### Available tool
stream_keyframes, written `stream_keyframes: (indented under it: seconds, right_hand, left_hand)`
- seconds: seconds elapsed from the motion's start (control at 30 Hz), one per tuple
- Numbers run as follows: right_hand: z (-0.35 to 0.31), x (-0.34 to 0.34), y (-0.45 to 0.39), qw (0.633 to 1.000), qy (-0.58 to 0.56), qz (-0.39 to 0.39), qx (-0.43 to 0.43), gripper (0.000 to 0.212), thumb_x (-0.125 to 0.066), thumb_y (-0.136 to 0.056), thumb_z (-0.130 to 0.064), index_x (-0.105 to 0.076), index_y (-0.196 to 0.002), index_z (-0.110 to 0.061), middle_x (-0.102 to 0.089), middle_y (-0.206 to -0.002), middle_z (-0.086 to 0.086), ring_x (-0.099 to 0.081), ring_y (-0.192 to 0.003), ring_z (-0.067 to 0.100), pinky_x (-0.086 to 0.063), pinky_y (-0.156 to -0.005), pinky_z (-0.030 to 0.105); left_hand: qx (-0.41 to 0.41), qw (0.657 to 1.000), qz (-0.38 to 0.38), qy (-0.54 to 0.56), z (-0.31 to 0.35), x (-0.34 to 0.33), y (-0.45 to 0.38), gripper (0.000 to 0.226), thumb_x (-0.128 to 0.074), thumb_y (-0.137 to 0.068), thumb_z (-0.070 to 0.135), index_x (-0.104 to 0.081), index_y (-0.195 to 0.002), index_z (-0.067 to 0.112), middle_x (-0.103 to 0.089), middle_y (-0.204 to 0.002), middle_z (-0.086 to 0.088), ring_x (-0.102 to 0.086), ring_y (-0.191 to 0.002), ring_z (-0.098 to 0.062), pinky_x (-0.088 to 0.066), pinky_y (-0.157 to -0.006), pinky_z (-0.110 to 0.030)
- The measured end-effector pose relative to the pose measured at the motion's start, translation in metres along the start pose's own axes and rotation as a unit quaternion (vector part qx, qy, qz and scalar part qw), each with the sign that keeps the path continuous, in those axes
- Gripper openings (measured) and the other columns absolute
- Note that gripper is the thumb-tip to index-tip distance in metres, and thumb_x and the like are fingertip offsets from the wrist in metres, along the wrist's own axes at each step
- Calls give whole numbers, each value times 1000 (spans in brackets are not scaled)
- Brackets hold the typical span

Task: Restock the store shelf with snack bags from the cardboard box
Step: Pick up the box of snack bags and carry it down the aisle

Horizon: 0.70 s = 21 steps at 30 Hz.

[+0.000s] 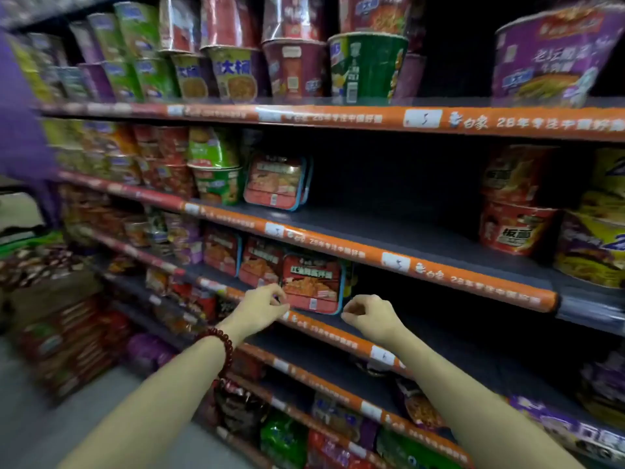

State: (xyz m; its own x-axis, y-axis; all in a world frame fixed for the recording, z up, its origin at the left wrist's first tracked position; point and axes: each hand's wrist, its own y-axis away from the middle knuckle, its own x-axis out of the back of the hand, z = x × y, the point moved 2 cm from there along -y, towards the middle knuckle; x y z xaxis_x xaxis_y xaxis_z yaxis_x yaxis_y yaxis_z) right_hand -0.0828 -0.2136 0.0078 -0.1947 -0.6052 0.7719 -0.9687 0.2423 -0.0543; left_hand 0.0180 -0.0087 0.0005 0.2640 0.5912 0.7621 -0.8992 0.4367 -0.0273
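Left grip (pixel 267 308) loosely curled, right grip (pixel 367 313) likewise, empty

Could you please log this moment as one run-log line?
left hand: empty, at red tray pack | right hand: empty, beside pack | pack: upright on shelf

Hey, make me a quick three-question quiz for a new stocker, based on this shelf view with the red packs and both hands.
1. True or false: the left hand wears a bead bracelet at the wrist.
2. Which hand grips the front red tray pack? A) left B) right C) neither
3. Fill in: the shelf space right of that pack is ____.

Key
1. True.
2. C: the left hand and right hand sit loosely curled either side of the pack, holding nothing.
3. Empty: bare dark shelf.
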Motion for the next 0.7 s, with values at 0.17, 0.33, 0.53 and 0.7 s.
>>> stream_keyframes:
  seconds: [0.17, 0.33, 0.53, 0.7]
  right_hand:
    - [-47, -64, -38, 997, 8, -66, 50, 23, -62, -89, -28, -69, -100, -9, -68, -103, 8, -62, -98, 23, -48, -80, 31]
    - [-101, -128, -85, 986, 2, -137, 96, 23, -59, -93, -27, -67, -103, -7, -68, -106, 10, -62, -96, 25, -49, -82, 38]
    - [-166, -200, -135, 975, -5, -171, 144, 24, -60, -92, -27, -69, -103, -8, -68, -108, 7, -63, -98, 21, -49, -81, 32]
    - [-209, -255, -166, 966, -7, -205, 159, 23, -62, -90, -29, -69, -97, -9, -69, -104, 5, -58, -84, 14, -45, -74, 28]
  left_hand:
    - [75, 996, 39, 28, -80, 36, 12, 19, -59, -91, 27, -60, -106, 15, -61, -80, 3, -58, -78, -14, -41, -57, -18]
    - [134, 988, 69, 32, -154, 69, 13, 18, -59, -91, 30, -59, -105, 19, -63, -91, 1, -58, -86, -14, -41, -65, -21]
    - [201, 971, 117, 54, -230, 113, 14, 16, -61, -89, 28, -61, -101, 18, -67, -88, 3, -61, -77, -10, -45, -62, -20]
    - [240, 958, 151, 33, -276, 147, 19, 21, -60, -90, 28, -62, -107, 16, -65, -91, 1, -58, -74, -7, -37, -51, -12]
